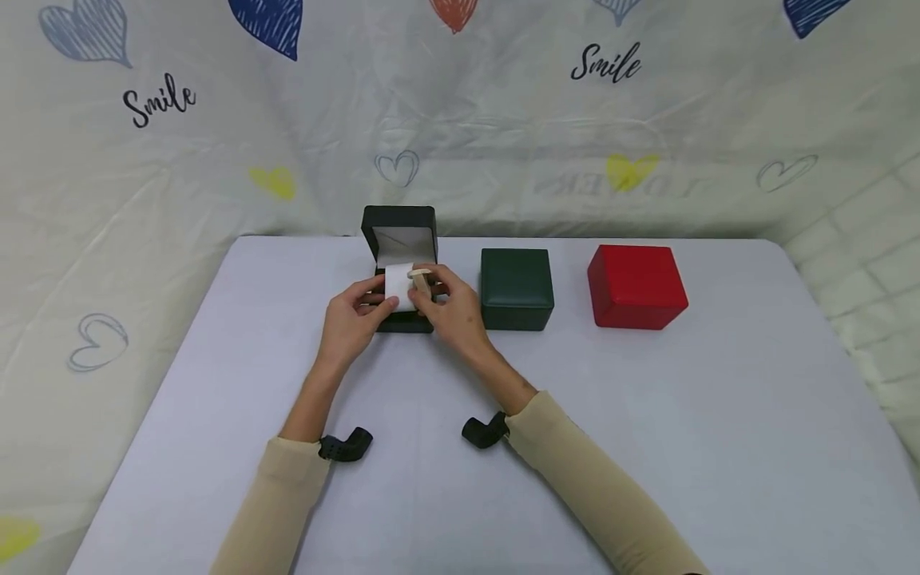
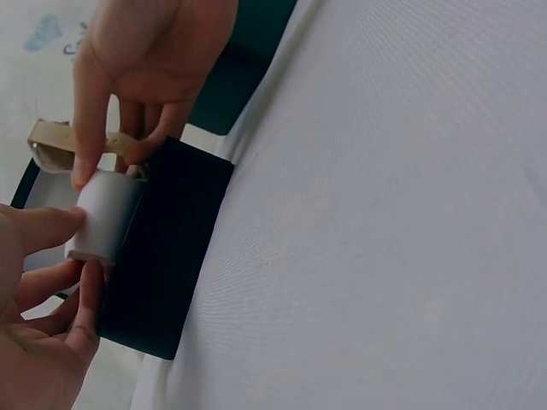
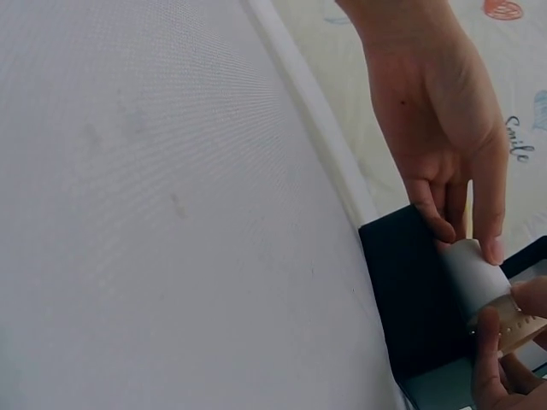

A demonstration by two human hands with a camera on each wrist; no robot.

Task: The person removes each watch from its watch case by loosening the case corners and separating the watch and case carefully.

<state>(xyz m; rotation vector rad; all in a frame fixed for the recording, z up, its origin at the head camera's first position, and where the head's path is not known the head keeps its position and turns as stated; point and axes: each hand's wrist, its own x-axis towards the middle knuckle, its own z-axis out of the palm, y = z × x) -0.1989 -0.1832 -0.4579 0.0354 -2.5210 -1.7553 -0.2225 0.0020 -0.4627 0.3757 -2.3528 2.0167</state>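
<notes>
A black watch box (image 1: 398, 217) stands with its lid up, its white lining showing. Over its base my left hand (image 1: 350, 319) holds a white watch cushion (image 1: 398, 286) between thumb and fingers. My right hand (image 1: 458, 313) pinches a watch with a beige strap (image 1: 422, 283) at the cushion's right end. The strap (image 3: 511, 326) has a row of holes and forms a loop; its dial is not clearly seen. Both hands meet close together in the left wrist view, the cushion (image 2: 107, 213) between them. Whether the loop goes round the cushion, I cannot tell.
Right of the black box stands a closed green box (image 1: 516, 287). Farther right is a closed red box (image 1: 638, 286). All stand near the back edge of the white table (image 1: 431, 479), before a printed cloth (image 1: 489, 144). Each wrist wears a black camera (image 1: 346, 445).
</notes>
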